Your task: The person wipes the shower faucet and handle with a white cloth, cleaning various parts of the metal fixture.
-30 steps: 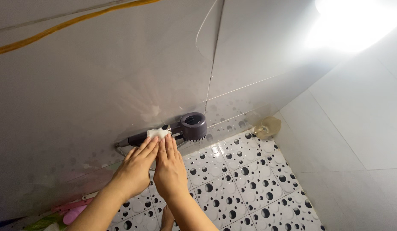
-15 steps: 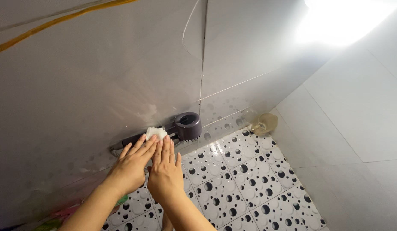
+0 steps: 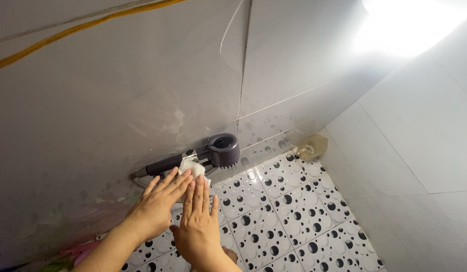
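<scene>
A small white pad, a folded cloth or sponge, lies against the handle of a dark purple shower head resting on the floor where the spotted floor tiles meet the grey wall. The shower head's long axis runs from about eight o'clock, where the handle ends at its hose fitting, to about two o'clock, where the round head sits. The pad lies at roughly twelve o'clock from both hands, just beyond the fingertips. The left hand is the nearer: its grip is flat and open, fingers extended and touching the pad's lower edge, closed around nothing. The right hand lies just beside it, at its four o'clock, fingers straight and together, tips at or just short of the pad; whether they press on it I cannot tell. Nothing stands between hands and pad. Well apart, at about two o'clock, a translucent yellowish cup sits in the corner, and pink objects show at eight o'clock.
</scene>
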